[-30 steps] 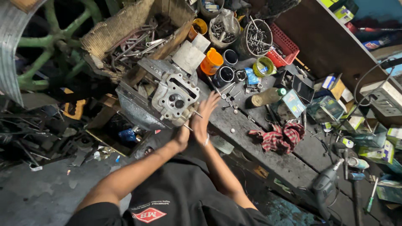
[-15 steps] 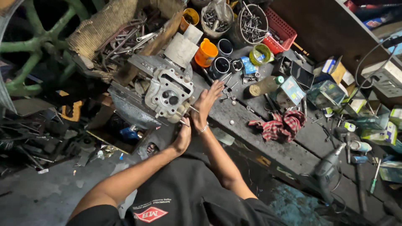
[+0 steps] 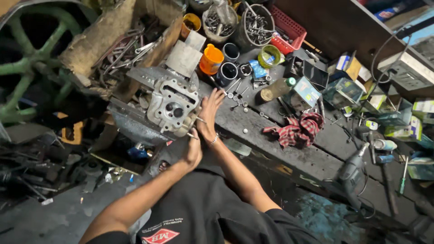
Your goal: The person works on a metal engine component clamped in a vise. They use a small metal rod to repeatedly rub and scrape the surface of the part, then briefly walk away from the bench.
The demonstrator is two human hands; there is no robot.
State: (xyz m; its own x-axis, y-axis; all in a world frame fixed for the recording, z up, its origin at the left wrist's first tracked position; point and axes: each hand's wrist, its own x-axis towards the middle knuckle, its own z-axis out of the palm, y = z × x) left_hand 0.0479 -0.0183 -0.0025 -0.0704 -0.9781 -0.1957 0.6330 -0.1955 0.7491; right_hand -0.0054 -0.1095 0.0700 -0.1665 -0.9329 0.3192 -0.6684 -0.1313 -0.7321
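The grey metal cylinder head (image 3: 174, 106) sits at the bench's near edge, at about ten o'clock from the hands, two dark ports facing up. It looks heavy, rigid cast metal, probably greasy; its flat outer walls seem the safest hold, not the thin studs. The right hand (image 3: 209, 113) lies against its right side, fingers spread and extended. The left hand (image 3: 193, 151) sits just below, fingers curled near a thin rod (image 3: 191, 135); whether they pinch it I cannot tell. At one o'clock stands an orange cup (image 3: 211, 59); at three o'clock lies a red checked rag (image 3: 296, 129).

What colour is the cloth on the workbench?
The cloth is red-and-black checked, seen in the head view.
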